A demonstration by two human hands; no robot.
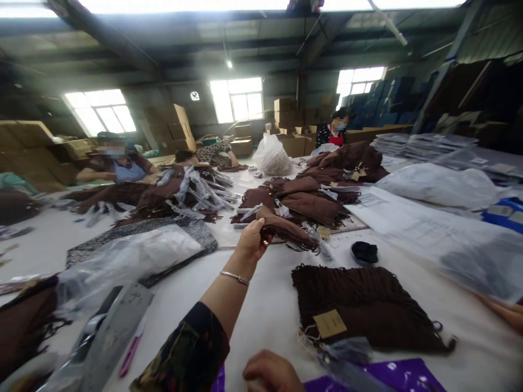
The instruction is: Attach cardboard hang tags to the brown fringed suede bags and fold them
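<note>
My left hand [254, 239] reaches out over the table, its fingers pinching the near end of a brown fringed bag [286, 226]. That bag is lifted at the front of a pile of similar brown bags [314, 204]. Low at the bottom edge is my right hand [272, 373], its fingers curled; what they hold, if anything, is hidden. To its right, another brown fringed bag [368, 326] lies flat with a tan tag [330, 323] on it. Purple plastic packaging [400, 375] lies below that bag.
A small round dish with dark contents [364, 253] stands on the white table. At left lie a clear plastic bag [134, 261], a grey tool [110, 321] and a pink-handled cutter [131, 351]. Another heap of brown bags [163, 196] is near a co-worker [122, 163]; other people stand farther back.
</note>
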